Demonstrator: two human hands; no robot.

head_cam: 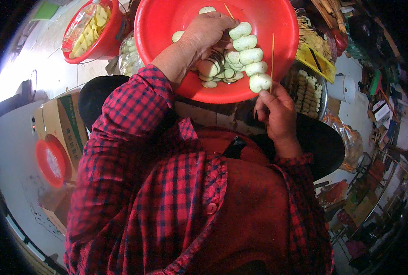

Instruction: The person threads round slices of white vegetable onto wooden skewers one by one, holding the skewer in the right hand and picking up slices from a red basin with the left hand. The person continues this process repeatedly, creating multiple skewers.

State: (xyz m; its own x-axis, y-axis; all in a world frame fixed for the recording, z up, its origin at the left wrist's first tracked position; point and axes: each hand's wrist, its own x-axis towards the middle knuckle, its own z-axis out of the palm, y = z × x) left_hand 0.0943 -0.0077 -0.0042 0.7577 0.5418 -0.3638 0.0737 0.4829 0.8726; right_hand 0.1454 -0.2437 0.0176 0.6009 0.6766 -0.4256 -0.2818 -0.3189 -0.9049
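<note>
Over a red plastic basin point(149, 62), a thin stick runs through a row of thick pale-green vegetable slices point(250, 56). My left hand point(209, 32) pinches the far end of this skewer by the topmost slice, and a pointed stick tip point(229, 11) shows beyond my fingers. At the near end, the thumb and fingers of my right hand point(277, 110) grip the skewer below the lowest slice. A bare wooden stick point(272, 58) also rises from my right hand. Loose round slices point(221, 68) lie heaped in the basin, partly hidden by my left hand.
At left stands a red bucket point(90, 56) holding yellow cut pieces point(92, 32), beside a plastic bag of pale pieces point(130, 51). Rightward are a metal basin of filled skewers point(307, 92), a yellow tray point(319, 65) and a white bucket point(343, 87). Cardboard boxes point(61, 117) stand at left.
</note>
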